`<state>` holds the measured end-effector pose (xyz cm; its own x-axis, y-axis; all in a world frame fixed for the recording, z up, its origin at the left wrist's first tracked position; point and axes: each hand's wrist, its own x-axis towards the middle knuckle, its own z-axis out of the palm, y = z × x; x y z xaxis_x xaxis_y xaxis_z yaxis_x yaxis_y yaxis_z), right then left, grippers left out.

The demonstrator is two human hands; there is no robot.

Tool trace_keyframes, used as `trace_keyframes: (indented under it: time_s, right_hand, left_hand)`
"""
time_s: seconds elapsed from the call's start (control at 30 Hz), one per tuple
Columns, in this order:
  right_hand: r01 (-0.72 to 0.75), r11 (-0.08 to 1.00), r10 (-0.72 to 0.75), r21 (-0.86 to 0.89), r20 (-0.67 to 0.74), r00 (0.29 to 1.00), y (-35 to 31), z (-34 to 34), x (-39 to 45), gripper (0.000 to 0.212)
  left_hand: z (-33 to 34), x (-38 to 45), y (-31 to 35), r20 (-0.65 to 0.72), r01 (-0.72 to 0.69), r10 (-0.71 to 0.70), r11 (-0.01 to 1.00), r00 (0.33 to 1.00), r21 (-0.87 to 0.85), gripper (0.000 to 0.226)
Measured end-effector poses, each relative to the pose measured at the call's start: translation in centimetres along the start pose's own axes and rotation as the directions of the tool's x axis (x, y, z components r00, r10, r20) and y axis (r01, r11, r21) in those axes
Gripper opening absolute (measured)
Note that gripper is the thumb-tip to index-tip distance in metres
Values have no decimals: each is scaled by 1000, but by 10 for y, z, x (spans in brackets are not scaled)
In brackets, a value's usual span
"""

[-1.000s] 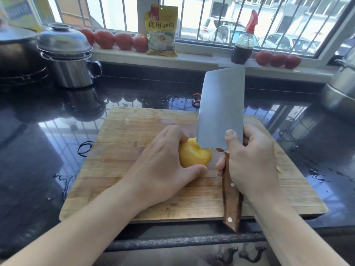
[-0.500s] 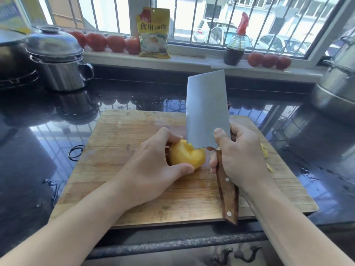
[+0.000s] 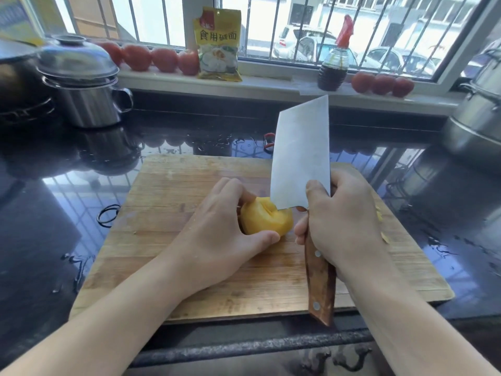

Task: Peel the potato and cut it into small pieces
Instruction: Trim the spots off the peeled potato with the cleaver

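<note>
Peeled potato [image 3: 267,221]: yellow, set on the wooden cutting board [image 3: 173,202] near its middle, a notch cut into its top right side.

Left hand [image 3: 217,229]: laid over the potato from the left; the fingers are curled round it, with the thumb pressed along its near side.

Right hand [image 3: 341,218]: clenched round the wooden handle of the cleaver [image 3: 301,156], with the thumb set against the flat of the blade. The blade is held upright, pointing away from the person, and its near lower corner is seated in the notch of the potato.

Cutting board: placed on the glossy black counter [image 3: 40,213], which is spotted with water. Small yellow scraps [image 3: 383,236] are seen on the board's right side, beside the right wrist.

Counter, other items: a lidded steel pot [image 3: 84,82] at the rear left; a large steel vessel [image 3: 479,109] at the far right; a dark loop, perhaps a rubber band [image 3: 108,215], just left of the board; a small red and black object [image 3: 269,141] behind the board, partly hidden by the blade.

Windowsill: a row of tomatoes [image 3: 151,58] at the left, a yellow packet [image 3: 218,44] printed with Chinese characters, a bottle of dark liquid [image 3: 336,59] with a red top, and three more tomatoes [image 3: 382,84] at the right.
</note>
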<state>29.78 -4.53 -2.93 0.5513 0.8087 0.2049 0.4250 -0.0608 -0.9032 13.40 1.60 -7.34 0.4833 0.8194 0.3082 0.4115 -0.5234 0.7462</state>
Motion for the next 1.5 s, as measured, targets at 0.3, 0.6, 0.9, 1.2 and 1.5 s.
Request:
trace_keyframes:
  time_s: [0.3, 0.6, 0.9, 1.2, 1.5]
  right_hand:
    - [6, 1000, -7, 27, 45, 999, 7, 5, 9, 15]
    - [67, 995, -77, 68, 149, 986, 15, -5, 19, 16]
    - [-70, 997, 56, 36, 291, 955, 5, -12, 36, 18]
    - [23, 993, -7, -119, 130, 991, -2, 0, 28, 13]
    - [-84, 993, 59, 84, 263, 963, 7, -8, 36, 16]
  left_hand:
    - [-2, 0, 1, 2, 6, -6, 1000, 1000, -9, 46]
    - [-4, -1, 3, 15, 4, -3, 998, 1000, -60, 44]
    - [-5, 2, 2, 18, 54, -52, 994, 998, -92, 42]
    - [-2, 1, 0, -11, 30, -30, 999, 999, -22, 44]
    - [-2, 2, 0, 18, 65, -63, 992, 998, -106, 41]
